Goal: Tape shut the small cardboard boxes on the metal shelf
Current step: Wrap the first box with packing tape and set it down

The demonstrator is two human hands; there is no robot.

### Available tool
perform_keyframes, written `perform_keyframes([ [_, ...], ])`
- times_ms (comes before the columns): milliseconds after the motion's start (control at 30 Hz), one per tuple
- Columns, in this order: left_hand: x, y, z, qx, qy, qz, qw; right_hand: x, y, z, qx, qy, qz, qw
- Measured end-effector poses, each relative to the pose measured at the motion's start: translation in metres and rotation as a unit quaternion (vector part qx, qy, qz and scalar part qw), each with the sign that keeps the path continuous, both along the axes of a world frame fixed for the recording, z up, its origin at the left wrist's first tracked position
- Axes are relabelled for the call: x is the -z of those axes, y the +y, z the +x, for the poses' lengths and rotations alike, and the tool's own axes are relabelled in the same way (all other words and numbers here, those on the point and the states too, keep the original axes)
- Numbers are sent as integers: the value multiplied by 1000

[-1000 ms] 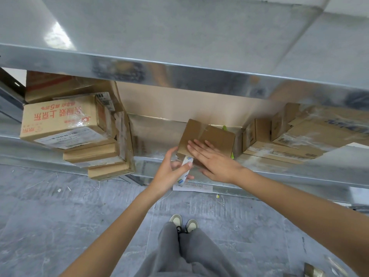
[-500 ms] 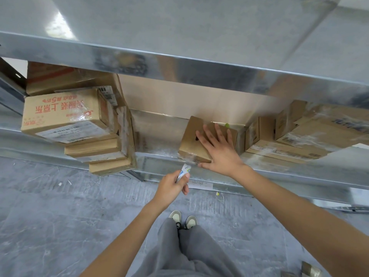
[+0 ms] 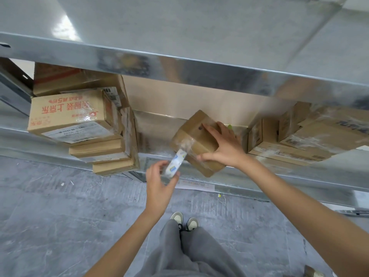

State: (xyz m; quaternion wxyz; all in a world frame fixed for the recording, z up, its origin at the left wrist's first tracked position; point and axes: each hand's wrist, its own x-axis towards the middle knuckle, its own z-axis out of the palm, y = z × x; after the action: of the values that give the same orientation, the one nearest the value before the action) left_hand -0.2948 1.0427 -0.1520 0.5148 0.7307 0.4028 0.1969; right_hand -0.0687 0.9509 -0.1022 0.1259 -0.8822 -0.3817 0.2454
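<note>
1. Head view: the right hand lies spread on the small cardboard box, fingers straight and apart, thumb along the near edge, likely to brace the box against the pull of the tape.
2. The box sits tilted at the front lip of the metal shelf, under those fingers.
3. The left hand curls round the tape roll, just below and left of the right thumb; a clear strip seems to run from roll to box, though blur hides the join.
4. Half a second ago the roll sat closer to the box; the left hand has drawn back, and the box has turned.
</note>
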Motion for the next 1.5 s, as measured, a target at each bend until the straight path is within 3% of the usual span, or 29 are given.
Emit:
perform_keyframes([
  [33, -9, 4, 5, -59, -29, -28, 997, -3, 2, -2, 36, 63, 40, 997],
  [100, -32, 11, 22, -135, -115, -181, 967, -5, 3, -9, 99, 198, 130, 967],
  [167, -48, 17, 43, -131, -177, -279, 934, -4, 3, -20, 126, 297, 192, 927],
  [333, -65, 27, 85, -120, -172, -276, 938, 16, -2, -46, 184, 408, 214, 868],
  [433, -63, 28, 97, -149, -159, -223, 950, 14, -5, -50, 205, 347, 221, 888],
  [533, -59, 23, 105, -148, -156, -191, 958, 3, 3, -59, 164, 125, 200, 958],
  [633, -60, 20, 115, -106, -164, -169, 966, -1, 16, -67, 116, -49, 146, 981],
  [867, -55, 42, 106, -69, -77, -69, 992, 2, 27, -72, 115, -89, 86, 986],
  [1000, -55, 67, 93, -91, -100, -139, 981, 5, 25, -67, 119, -71, 93, 986],
  [1100, -46, 77, 81, -93, -67, -148, 982, 7, 20, -66, 112, -68, 92, 987],
  [1233, -42, 76, 84, -122, -79, -218, 965, 6, 24, -65, 100, -117, 63, 986],
  [1500, -37, 76, 86, -122, -106, -222, 962, -2, 40, -72, -20, -175, 22, 984],
])
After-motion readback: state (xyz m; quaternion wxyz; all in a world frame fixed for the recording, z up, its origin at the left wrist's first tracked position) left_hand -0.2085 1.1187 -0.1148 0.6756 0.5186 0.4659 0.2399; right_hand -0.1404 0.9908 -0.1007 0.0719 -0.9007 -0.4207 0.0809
